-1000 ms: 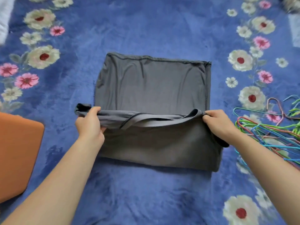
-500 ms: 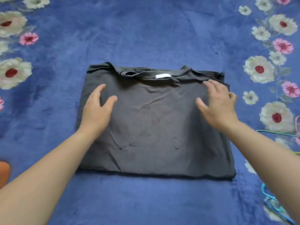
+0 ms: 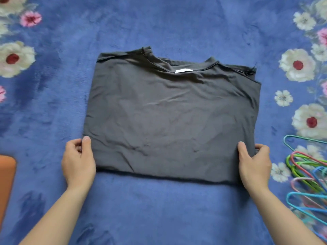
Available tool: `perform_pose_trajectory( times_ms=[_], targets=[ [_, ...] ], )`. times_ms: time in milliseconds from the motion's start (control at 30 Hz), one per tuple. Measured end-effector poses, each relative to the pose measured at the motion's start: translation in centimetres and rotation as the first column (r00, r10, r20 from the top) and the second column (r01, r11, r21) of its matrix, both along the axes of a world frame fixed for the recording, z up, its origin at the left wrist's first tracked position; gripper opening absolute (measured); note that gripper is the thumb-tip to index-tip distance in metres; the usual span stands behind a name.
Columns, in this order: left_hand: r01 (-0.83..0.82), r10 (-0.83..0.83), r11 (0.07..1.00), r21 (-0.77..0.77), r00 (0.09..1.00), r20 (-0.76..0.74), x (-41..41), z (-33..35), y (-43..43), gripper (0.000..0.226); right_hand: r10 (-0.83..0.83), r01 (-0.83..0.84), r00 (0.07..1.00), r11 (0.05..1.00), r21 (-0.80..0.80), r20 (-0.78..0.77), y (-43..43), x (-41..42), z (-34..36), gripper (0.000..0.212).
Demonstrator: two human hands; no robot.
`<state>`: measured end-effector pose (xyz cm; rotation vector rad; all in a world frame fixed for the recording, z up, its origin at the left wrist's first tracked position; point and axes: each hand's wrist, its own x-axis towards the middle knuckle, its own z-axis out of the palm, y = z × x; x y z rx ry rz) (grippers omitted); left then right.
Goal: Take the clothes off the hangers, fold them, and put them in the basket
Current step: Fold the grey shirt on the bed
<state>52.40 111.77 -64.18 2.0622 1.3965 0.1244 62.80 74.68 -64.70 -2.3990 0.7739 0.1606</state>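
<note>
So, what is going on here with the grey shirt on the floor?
A person is folding a dark grey T-shirt that lies flat on a blue flowered blanket. The left hand pinches its near left corner and the right hand pinches its near right corner. The collar with a white label is at the far edge. Empty coloured hangers lie in a pile on the right. An orange object shows at the left edge; I cannot tell what it is.
</note>
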Motion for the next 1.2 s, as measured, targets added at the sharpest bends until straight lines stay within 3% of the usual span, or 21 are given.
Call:
perform_pose_trajectory(
  times_ms=[67,167,267,367,500,633,767,867,933,1000,1067,1200],
  targets=[
    [0.015,-0.014,0.998,-0.058,1.0,0.009,-0.2,0.2,0.1,0.042,-0.022,0.022,0.999,1.0,0.004,-0.027,-0.9,-0.5,-0.1,0.04],
    [0.079,-0.079,0.983,-0.168,0.997,0.005,-0.4,0.4,0.4,0.059,-0.003,0.007,0.994,0.999,0.042,-0.105,-1.6,-0.9,0.1,0.057],
    [-0.006,0.068,0.923,-0.385,0.987,0.149,-0.7,1.5,1.0,0.045,0.011,-0.007,0.993,0.999,0.031,-0.119,-1.9,-1.0,1.2,0.062],
    [0.001,0.13,0.872,-0.49,0.964,0.232,-2.5,3.7,1.2,0.031,0.074,-0.076,0.994,0.997,-0.016,-0.077,-2.4,-2.5,3.5,0.064],
    [0.092,-0.024,0.938,-0.334,0.979,0.203,-8.3,5.8,0.8,0.033,0.142,-0.155,0.978,0.984,-0.084,-0.152,-3.3,-8.0,5.0,0.061],
    [0.106,-0.101,0.964,-0.245,0.994,0.034,-16.8,4.9,1.2,0.06,0.15,-0.18,0.954,0.979,-0.096,-0.26,-4.6,-16.1,4.8,0.055],
    [0.133,-0.149,0.984,-0.118,0.978,-0.146,-22.6,4.0,1.0,0.056,0.175,-0.215,0.925,0.973,-0.085,-0.337,-5.5,-22.6,4.3,0.049],
    [0.167,-0.158,0.986,0.01,0.947,-0.279,-24.4,3.1,0.5,0.037,0.203,-0.256,0.901,0.963,-0.091,-0.383,-5.8,-25.0,3.8,0.043],
    [0.199,-0.154,0.973,0.119,0.939,-0.306,-24.5,2.4,-0.8,0.036,0.229,-0.272,0.92,0.957,-0.097,-0.317,-6.1,-25.2,3.5,0.032],
    [0.299,-0.222,0.914,0.275,0.935,-0.277,-23.9,1.9,-3.2,0.048,0.251,-0.274,0.949,0.956,-0.103,-0.19,-6.4,-24.3,3.0,0.026],
    [0.516,-0.453,0.782,0.35,0.856,-0.25,-22.6,1.7,-7.3,0.056,0.303,-0.315,0.947,0.94,-0.129,-0.104,-6.6,-22.4,2.4,0.027],
    [0.874,-0.841,0.423,0.24,0.478,-0.256,-21.4,-0.1,-19.2,0.065,0.349,-0.35,0.937,0.935,-0.049,-0.023,-5.3,-17.4,2.3,0.036]
  ],
)
